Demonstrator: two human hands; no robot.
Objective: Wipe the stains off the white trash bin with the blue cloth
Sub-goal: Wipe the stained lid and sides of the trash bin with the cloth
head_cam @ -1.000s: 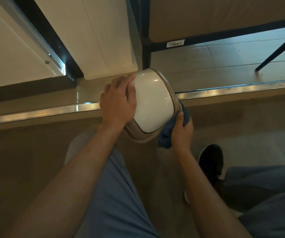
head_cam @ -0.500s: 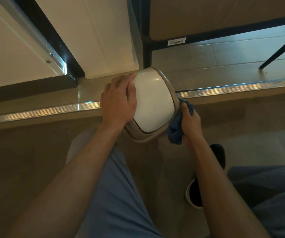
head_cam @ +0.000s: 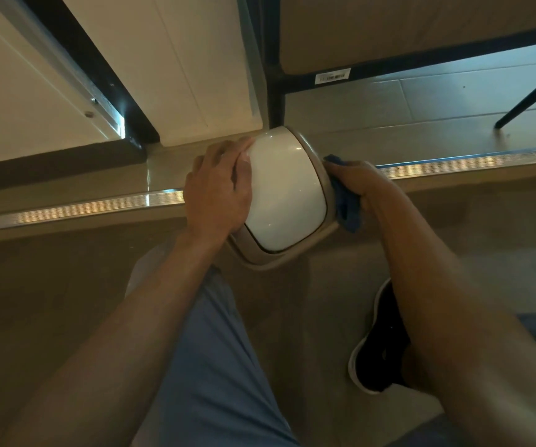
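Head view: left hand point(head_cam: 216, 191) lies palm-down over the left side of the white trash bin point(head_cam: 284, 191), forearm coming up from bottom-left; fingers point(head_cam: 237, 150) spread a bit and curved round the lid's upper-left edge, thumb side toward the lid's glossy top, holding it. Right hand point(head_cam: 355, 180) is on the bin's right side, forearm in from lower right, wrist bent inward; its fingers are curled, clamped on the blue cloth point(head_cam: 347, 208), which is bunched btwn palm and the bin's right rim, touching it, w/ a fold hanging below the hand. Bin sits on the floor point(head_cam: 308, 317) just in front of a metal threshold strip point(head_cam: 76, 212), near the foot of a dark furniture leg point(head_cam: 274, 91). Lid is domed, white, shiny w/ a soft highlight, set in a beige collar; can't make out stains on the visible top. Blue-grey trouser leg point(head_cam: 215, 366) and a dark shoe point(head_cam: 378, 346) w/ white sole below.
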